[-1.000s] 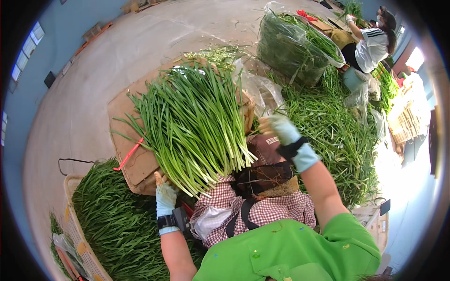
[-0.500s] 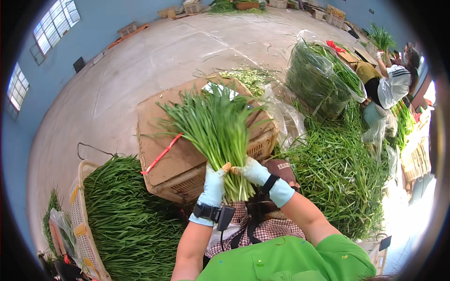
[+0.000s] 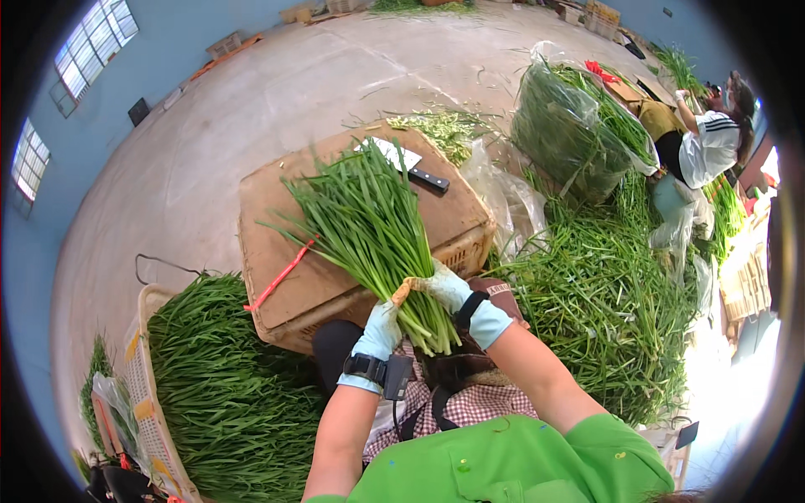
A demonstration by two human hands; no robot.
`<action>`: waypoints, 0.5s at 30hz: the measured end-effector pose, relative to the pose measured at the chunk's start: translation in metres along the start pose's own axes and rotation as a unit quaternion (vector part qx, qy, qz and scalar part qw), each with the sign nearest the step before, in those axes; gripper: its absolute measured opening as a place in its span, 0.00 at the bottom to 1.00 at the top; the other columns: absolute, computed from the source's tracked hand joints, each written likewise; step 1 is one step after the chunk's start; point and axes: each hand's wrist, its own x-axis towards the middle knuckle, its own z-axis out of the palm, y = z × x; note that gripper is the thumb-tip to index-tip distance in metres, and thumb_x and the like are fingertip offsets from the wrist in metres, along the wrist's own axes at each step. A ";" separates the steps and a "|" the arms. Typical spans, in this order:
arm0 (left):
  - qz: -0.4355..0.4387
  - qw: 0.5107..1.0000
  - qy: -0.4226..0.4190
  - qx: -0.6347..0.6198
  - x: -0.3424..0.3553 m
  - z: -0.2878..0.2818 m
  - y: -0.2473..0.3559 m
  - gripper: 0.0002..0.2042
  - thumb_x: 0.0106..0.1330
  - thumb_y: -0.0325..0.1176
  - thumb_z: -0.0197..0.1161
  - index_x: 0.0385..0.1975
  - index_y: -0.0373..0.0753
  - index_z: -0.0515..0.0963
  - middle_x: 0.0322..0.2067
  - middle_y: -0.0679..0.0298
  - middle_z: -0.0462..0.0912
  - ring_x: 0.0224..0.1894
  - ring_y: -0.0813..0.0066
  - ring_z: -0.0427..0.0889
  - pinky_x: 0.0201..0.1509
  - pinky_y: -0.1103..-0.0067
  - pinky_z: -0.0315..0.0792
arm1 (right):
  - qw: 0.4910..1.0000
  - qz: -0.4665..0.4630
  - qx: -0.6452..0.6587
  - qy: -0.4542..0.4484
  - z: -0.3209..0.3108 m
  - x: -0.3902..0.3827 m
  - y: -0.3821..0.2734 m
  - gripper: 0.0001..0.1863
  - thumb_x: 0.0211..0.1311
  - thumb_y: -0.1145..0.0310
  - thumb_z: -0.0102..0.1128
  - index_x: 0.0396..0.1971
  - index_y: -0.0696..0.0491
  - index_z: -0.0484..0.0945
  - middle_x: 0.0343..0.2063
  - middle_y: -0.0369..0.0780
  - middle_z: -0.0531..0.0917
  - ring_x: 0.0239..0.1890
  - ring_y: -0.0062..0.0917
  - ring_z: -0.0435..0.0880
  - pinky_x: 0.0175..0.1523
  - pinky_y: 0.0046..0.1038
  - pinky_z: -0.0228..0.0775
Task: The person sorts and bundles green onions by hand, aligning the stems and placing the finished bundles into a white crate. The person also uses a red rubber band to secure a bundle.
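Observation:
A bunch of green garlic chives point(image 3: 356, 222) slants across the front of a brown board point(image 3: 268, 210), leaves pointing away and left, pale stem ends towards me. My left hand point(image 3: 380, 335), in a light blue glove, is closed around the lower stems on their left. From the right my right hand point(image 3: 446, 292), gloved the same, wraps the bunch just above, thumbs close together. Behind the leaves lies a cleaver point(image 3: 429, 180) with a black handle, its blade partly covered by leaf tips. A red strap point(image 3: 281, 277) rests on the board's left side.
The board tops a plastic crate point(image 3: 461, 251). At left stands a crate point(image 3: 151, 377) full of chives. Loose chives point(image 3: 595, 310) heap up at right, below a clear bag point(image 3: 562, 126) of more. Another person point(image 3: 708, 147) works at far right. Pale trimmings point(image 3: 444, 130) lie beyond the board.
The bunch has swung from nearly upright to a leftward slant, its leaves lower on the board. The cleaver's handle has come into view. Both hands keep their hold.

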 end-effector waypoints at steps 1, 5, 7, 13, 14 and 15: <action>0.038 0.998 0.005 0.047 -0.002 0.004 0.000 0.14 0.61 0.37 0.60 0.45 0.40 0.75 0.42 0.64 0.79 0.43 0.71 0.78 0.47 0.69 0.75 | 0.998 0.062 0.001 0.024 0.000 0.001 -0.002 0.29 0.49 0.62 0.68 0.50 0.57 0.70 0.41 0.37 0.79 0.43 0.22 0.75 0.50 0.24 0.67; 0.005 0.998 -0.067 -0.001 -0.023 0.016 0.013 0.14 0.60 0.36 0.62 0.43 0.37 0.76 0.38 0.64 0.80 0.37 0.74 0.80 0.41 0.78 0.76 | 0.991 0.111 0.070 -0.029 -0.005 -0.007 -0.023 0.31 0.47 0.60 0.70 0.50 0.57 0.70 0.43 0.38 0.78 0.44 0.22 0.76 0.51 0.26 0.68; 0.038 0.996 -0.050 0.059 -0.031 0.027 0.024 0.16 0.59 0.34 0.63 0.44 0.35 0.74 0.37 0.63 0.80 0.38 0.73 0.80 0.41 0.78 0.76 | 0.997 0.066 0.025 -0.025 -0.003 -0.012 -0.039 0.31 0.49 0.60 0.69 0.52 0.57 0.69 0.43 0.38 0.78 0.45 0.23 0.76 0.50 0.25 0.68; 0.183 0.962 -0.071 0.188 -0.071 0.068 0.079 0.16 0.57 0.34 0.64 0.42 0.32 0.75 0.38 0.62 0.80 0.39 0.72 0.80 0.40 0.75 0.77 | 0.998 -0.059 -0.023 -0.022 0.025 -0.009 -0.100 0.34 0.49 0.61 0.69 0.55 0.58 0.65 0.46 0.39 0.77 0.49 0.23 0.74 0.54 0.25 0.65; 0.222 0.945 -0.065 0.230 -0.077 0.076 0.093 0.16 0.57 0.33 0.64 0.42 0.31 0.75 0.38 0.63 0.80 0.40 0.73 0.79 0.41 0.76 0.76 | 0.993 -0.110 -0.039 -0.034 0.028 -0.005 -0.113 0.35 0.49 0.61 0.69 0.55 0.58 0.64 0.47 0.39 0.76 0.49 0.23 0.73 0.55 0.26 0.64; 0.257 0.928 -0.069 0.262 -0.082 0.084 0.105 0.15 0.59 0.32 0.62 0.42 0.29 0.74 0.39 0.64 0.80 0.42 0.74 0.78 0.44 0.80 0.74 | 0.986 -0.152 -0.053 -0.036 0.032 0.000 -0.124 0.37 0.48 0.60 0.69 0.56 0.58 0.64 0.47 0.39 0.76 0.49 0.23 0.73 0.55 0.26 0.64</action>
